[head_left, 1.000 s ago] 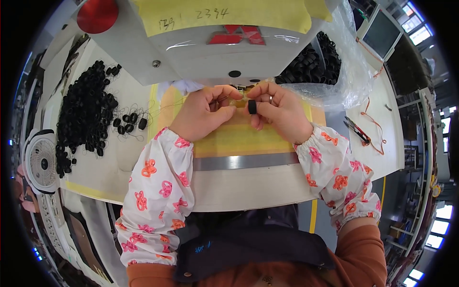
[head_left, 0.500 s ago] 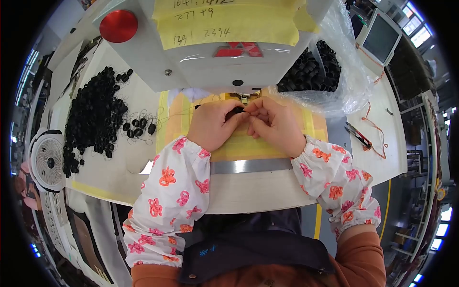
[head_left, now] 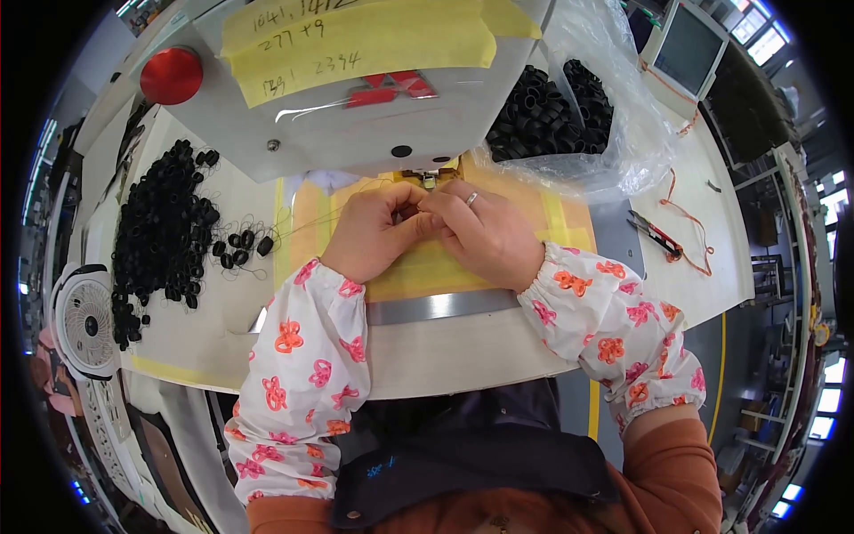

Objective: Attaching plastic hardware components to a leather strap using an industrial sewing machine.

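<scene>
Close together in front of the sewing machine's presser foot [head_left: 430, 181], both of my hands are closed with their fingertips meeting. My left hand [head_left: 369, 230] pinches a small black band loop [head_left: 405, 214], mostly covered by the fingers. My right hand [head_left: 485, 233], with a ring on one finger, presses its fingertips against the left ones; what they hold, if anything, is hidden. Thin threads run from the left hand toward several black loops [head_left: 240, 242] on the table to the left. Below the hands lies the yellow-taped work plate [head_left: 418, 278].
The grey machine head [head_left: 356, 142] with a red knob [head_left: 172, 76] rises just beyond my hands. At left are a heap of threaded black loops [head_left: 160, 240] and a white fan [head_left: 87, 325]. A clear bag of black loops [head_left: 551, 116] and thread snips [head_left: 656, 234] lie at right.
The view has shifted, so the scene sits further left. My right hand has turned over with its back showing and moved in against the left fingertips. The black loop is now more hidden.
</scene>
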`<move>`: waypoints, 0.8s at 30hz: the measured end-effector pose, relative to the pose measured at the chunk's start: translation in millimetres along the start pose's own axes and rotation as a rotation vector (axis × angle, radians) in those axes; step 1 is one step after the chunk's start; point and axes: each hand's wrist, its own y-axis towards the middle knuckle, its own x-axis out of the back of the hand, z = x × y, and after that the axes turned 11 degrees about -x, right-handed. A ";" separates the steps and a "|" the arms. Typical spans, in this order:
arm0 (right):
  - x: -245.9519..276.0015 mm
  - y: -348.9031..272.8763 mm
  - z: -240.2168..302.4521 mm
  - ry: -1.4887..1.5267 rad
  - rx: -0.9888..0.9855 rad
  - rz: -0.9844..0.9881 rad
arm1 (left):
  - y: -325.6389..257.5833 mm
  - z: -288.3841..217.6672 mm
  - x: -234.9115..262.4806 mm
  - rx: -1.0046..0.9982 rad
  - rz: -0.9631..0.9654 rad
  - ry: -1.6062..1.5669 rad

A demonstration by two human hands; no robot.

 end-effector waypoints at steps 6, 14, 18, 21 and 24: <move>-6.5 -3.7 3.6 -0.118 0.056 -0.005 | -5.3 -1.8 -1.3 -0.046 0.040 0.187; -6.8 -3.1 -1.5 -0.015 -0.044 -0.027 | -2.1 2.4 -0.9 0.048 -0.101 -0.029; -5.7 0.8 -6.3 0.332 -0.307 -0.032 | 1.5 -0.8 -1.0 0.100 -0.104 -0.007; -4.2 4.1 -8.7 0.490 -0.545 0.015 | 0.8 -4.6 -2.4 0.127 -0.135 0.113; -5.8 5.7 -13.7 0.442 -0.539 0.045 | -0.1 7.1 -6.3 0.010 -0.175 0.250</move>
